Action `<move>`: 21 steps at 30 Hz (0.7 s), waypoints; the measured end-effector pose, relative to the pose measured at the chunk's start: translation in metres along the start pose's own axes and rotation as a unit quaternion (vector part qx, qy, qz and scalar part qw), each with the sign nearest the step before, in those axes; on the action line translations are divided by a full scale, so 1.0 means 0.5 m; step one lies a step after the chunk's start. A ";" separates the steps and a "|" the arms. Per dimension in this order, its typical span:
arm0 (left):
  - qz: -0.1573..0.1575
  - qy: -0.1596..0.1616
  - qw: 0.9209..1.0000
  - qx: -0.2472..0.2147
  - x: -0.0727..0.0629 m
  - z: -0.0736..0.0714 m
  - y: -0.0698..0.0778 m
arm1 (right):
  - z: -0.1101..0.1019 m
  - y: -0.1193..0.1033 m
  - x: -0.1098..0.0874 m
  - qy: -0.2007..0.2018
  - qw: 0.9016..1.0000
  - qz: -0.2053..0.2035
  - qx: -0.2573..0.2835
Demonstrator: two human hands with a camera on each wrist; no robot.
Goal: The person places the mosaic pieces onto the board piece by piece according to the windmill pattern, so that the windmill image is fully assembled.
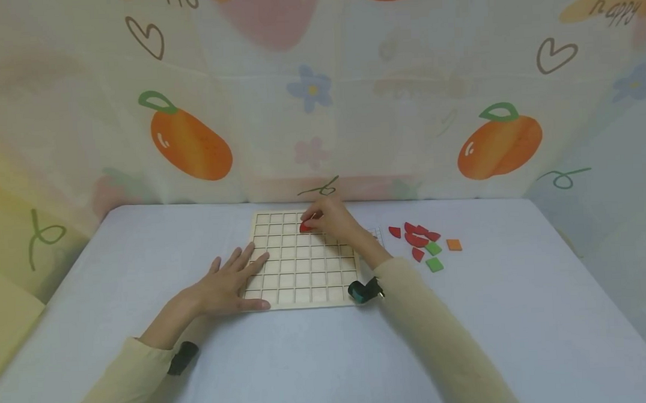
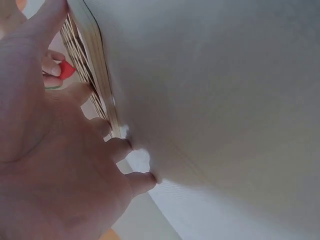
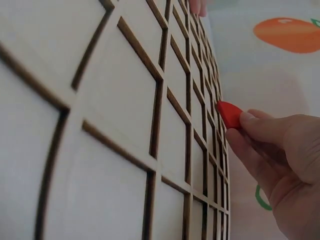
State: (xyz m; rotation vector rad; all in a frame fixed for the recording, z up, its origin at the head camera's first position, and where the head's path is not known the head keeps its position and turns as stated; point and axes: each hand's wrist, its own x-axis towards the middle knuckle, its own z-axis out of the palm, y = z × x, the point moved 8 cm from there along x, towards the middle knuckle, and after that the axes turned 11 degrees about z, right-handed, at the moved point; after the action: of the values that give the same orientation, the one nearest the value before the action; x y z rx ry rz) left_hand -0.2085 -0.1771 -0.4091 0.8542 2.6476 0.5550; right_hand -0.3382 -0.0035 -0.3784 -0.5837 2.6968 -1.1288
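A wooden grid board (image 1: 302, 280) with square cells lies flat on the table. My right hand (image 1: 331, 220) pinches a red quarter-circle piece (image 3: 230, 115) between thumb and fingers, over the board's far rows. In the right wrist view, that right hand (image 3: 285, 160) has the piece's tip at the grid's raised lines; whether it touches them I cannot tell. My left hand (image 1: 226, 287) rests with spread fingers on the board's left edge, thumb at the near left corner. In the left wrist view, the left hand (image 2: 65, 150) has its fingertips on the board and the tabletop.
Right of the board lie several red pieces (image 1: 415, 240), two green squares (image 1: 434, 264) and an orange square (image 1: 454, 245). A small printed sheet (image 1: 377, 235) shows partly behind my right wrist. A patterned cloth (image 1: 384, 120) hangs behind the white table (image 1: 319, 364).
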 end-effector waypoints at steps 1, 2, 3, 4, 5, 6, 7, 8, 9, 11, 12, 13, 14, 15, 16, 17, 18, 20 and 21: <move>-0.003 -0.002 1.000 0.001 0.000 0.001 -0.001 | 0.002 0.000 0.001 0.002 1.000 0.003 -0.003; -0.003 -0.003 1.000 0.001 0.000 0.001 -0.002 | 0.005 0.002 0.003 0.003 1.000 0.010 -0.005; -0.003 -0.003 1.000 0.000 0.000 0.002 -0.002 | 0.007 0.004 0.004 0.005 1.000 0.015 -0.009; -0.003 -0.004 1.000 0.000 0.000 0.003 -0.002 | 0.009 0.006 0.005 0.005 1.000 0.020 -0.014; -0.003 -0.004 1.000 -0.001 0.000 0.003 -0.002 | 0.012 0.008 0.006 0.006 1.000 0.024 -0.019; -0.003 -0.003 1.000 -0.002 0.000 0.004 -0.002 | 0.014 0.009 0.006 0.006 0.999 0.027 -0.024; -0.003 -0.003 1.000 -0.002 -0.001 0.004 -0.002 | 0.016 0.010 0.007 0.005 0.999 0.031 -0.027; -0.003 -0.002 1.000 -0.004 -0.001 0.004 -0.002 | 0.017 0.011 0.007 0.005 0.999 0.034 -0.032; -0.004 -0.003 1.000 -0.005 -0.001 0.004 -0.002 | 0.018 0.011 0.008 0.004 0.999 0.035 -0.035; -0.003 -0.001 1.000 -0.005 -0.003 0.004 -0.001 | 0.020 0.011 0.009 0.001 0.998 0.038 -0.042; -0.003 0.000 1.000 -0.005 -0.003 0.004 -0.001 | 0.020 0.010 0.009 -0.001 0.998 0.038 -0.045; -0.003 0.000 1.000 -0.005 -0.004 0.003 -0.001 | 0.021 0.009 0.009 -0.004 0.998 0.038 -0.049; -0.003 0.001 1.000 -0.005 -0.004 0.003 -0.002 | 0.022 0.008 0.009 -0.006 0.998 0.039 -0.054; -0.003 0.002 1.000 -0.005 -0.004 0.004 -0.003 | 0.023 0.007 0.009 -0.009 0.998 0.040 -0.058; -0.004 0.002 1.000 -0.005 -0.004 0.004 -0.003 | 0.024 0.007 0.009 -0.012 0.997 0.041 -0.063; -0.001 0.004 1.000 -0.005 -0.003 0.003 -0.003 | 0.025 0.006 0.009 -0.015 0.997 0.043 -0.066; -0.002 0.004 1.000 -0.006 -0.003 0.003 -0.003 | 0.026 0.006 0.009 -0.017 0.996 0.045 -0.070; -0.002 0.004 1.000 -0.006 -0.003 0.004 -0.004 | 0.029 0.008 0.009 -0.018 0.996 0.049 -0.077; -0.001 0.004 1.000 -0.006 -0.003 0.004 -0.004 | 0.030 0.008 0.009 -0.018 0.996 0.050 -0.077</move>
State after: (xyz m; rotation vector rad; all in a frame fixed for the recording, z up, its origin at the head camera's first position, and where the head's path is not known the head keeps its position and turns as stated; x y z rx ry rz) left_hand -0.2076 -0.1788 -0.4114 0.8462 2.6499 0.5749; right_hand -0.3390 -0.0125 -0.3919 -0.4786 2.7646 -0.8816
